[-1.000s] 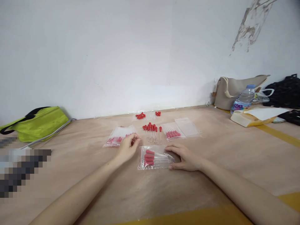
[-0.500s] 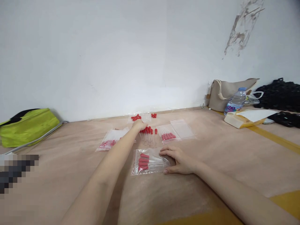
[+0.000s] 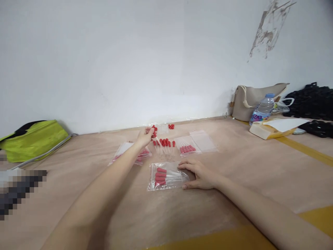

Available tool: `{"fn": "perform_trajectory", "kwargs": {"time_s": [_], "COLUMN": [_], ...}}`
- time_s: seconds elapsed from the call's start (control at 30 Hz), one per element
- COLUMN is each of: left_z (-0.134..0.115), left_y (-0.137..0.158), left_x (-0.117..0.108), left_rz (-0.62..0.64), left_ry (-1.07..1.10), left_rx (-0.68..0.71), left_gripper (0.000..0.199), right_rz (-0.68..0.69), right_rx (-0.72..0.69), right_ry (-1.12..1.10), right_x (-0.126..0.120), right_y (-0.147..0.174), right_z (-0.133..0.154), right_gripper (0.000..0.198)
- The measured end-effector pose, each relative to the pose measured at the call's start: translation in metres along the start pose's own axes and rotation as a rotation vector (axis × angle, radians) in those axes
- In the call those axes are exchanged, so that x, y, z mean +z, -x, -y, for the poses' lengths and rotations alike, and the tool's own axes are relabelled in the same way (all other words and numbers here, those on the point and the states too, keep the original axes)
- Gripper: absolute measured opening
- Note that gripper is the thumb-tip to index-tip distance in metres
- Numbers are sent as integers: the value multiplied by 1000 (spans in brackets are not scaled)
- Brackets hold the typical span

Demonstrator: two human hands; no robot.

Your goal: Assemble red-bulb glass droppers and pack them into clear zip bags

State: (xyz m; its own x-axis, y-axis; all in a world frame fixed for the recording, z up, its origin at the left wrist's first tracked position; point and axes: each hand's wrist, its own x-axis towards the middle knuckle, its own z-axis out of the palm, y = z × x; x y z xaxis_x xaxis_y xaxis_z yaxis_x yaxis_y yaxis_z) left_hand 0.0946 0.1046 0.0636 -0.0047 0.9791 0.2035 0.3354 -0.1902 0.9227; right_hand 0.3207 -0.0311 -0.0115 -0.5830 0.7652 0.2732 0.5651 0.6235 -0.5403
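Note:
Pinched in my left hand (image 3: pixel 146 136) is a dropper (image 3: pixel 155 134) with a red bulb, its pale tube slanting down over a row of droppers (image 3: pixel 164 142). That row lies with red bulbs toward the wall and thin clear tubes toward me. Closer to me, a clear zip bag (image 3: pixel 170 176) contains several droppers, bulbs on the left. My right hand (image 3: pixel 199 175) rests at the bag's right end, thumb and fingers spread apart and touching the plastic. Part of the left fingertips is hard to make out against the red bulbs behind.
Bagged droppers lie left (image 3: pixel 142 157) and right (image 3: pixel 187 148) of the row. Loose red bulbs (image 3: pixel 171 126) sit near the wall. A yellow-green bag (image 3: pixel 36 140) stands far left. At right are a beige bag (image 3: pixel 246 104), a water bottle (image 3: pixel 262 109) and a tissue pack (image 3: pixel 270 130).
My left hand has drawn back left from over the row and now shows a dropper between its fingers. The right hand stays at the zip bag. The view has shifted slightly.

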Motion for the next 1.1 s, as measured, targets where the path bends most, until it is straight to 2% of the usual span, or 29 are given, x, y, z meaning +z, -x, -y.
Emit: {"fn": "perform_trajectory", "kwargs": {"time_s": [0.13, 0.17, 0.3, 0.43, 0.7, 1.1], "left_z": [18, 26, 52, 60, 62, 58], "left_y": [48, 60, 93, 102, 104, 112], "left_x": [-43, -53, -76, -73, -65, -56], "left_rz": [-111, -124, -195, -247, -265, -286], "left_ry": [161, 261, 445, 520, 518, 533], "left_rx": [66, 68, -8, -70, -57, -132], "left_gripper": [28, 32, 37, 35, 32, 3], "right_rz": [3, 6, 8, 12, 10, 5], "right_rx": [0, 4, 33, 41, 29, 35], "right_ry": [-13, -16, -8, 2, -10, -5], "right_x": [0, 1, 1, 2, 0, 1], "right_y": [1, 1, 1, 1, 1, 2], "right_z": [-1, 0, 0, 0, 2, 0], "right_gripper": [69, 68, 68, 69, 67, 68]}}
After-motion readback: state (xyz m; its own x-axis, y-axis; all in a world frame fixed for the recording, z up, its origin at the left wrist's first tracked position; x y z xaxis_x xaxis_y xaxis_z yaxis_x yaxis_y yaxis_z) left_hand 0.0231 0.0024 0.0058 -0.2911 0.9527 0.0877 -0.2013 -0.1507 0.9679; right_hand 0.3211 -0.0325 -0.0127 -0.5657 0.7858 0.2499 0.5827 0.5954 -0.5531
